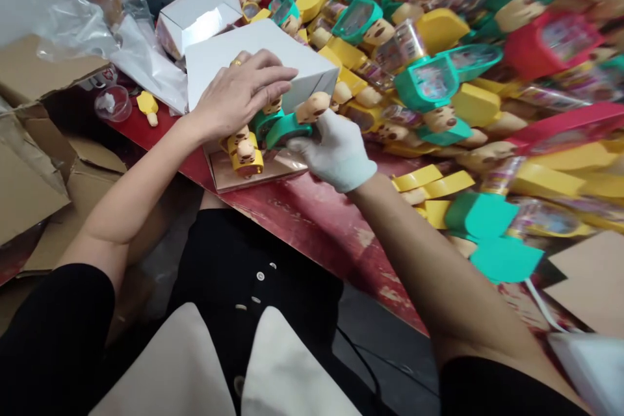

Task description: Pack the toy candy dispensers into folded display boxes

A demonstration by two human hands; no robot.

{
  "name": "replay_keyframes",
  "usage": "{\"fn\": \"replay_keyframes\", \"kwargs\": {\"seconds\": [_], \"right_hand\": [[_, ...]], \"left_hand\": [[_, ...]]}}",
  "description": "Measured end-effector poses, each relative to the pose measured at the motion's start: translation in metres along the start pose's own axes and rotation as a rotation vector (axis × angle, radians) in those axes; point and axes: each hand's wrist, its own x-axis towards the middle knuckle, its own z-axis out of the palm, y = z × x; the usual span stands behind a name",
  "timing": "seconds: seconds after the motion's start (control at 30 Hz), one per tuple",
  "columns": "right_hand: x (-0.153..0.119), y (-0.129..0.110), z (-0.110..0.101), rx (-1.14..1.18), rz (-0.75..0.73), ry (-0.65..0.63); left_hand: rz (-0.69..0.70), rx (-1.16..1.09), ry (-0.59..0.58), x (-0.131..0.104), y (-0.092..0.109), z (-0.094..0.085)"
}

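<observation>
My left hand [246, 91], bare with a ring, lies with stretched fingers over the upper side of a white box [273, 45]. The box is tilted, with its mouth toward me. My right hand [336, 146], in a white glove, grips a green toy [287, 132] with a tan animal-shaped head at the box's mouth. Beside it in the mouth sits a yellow toy [247, 159] with similar tan heads. Part of another green toy shows behind the gripped one. My hands and the box wall hide the deeper inside.
A big heap of green, yellow and red toys [433, 78] covers the right and back of the red table [312, 208]. Another white box [199, 16] stands behind. Plastic bags [141, 58], a small clear cup [113, 104] and a yellow toy [147, 107] lie left. Cardboard boxes [29, 175] stand far left.
</observation>
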Motion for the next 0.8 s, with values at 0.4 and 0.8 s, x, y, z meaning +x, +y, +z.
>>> {"fn": "replay_keyframes", "kwargs": {"seconds": [0.4,0.8], "right_hand": [[-0.001,-0.024,0.02,-0.187,0.046,-0.151],[-0.13,0.048,-0.14,-0.579,1.174,0.054]], "left_hand": [[-0.128,-0.157,-0.241,0.007,0.032,-0.036],[-0.337,-0.1,-0.403,0.017,0.047,-0.042]]}}
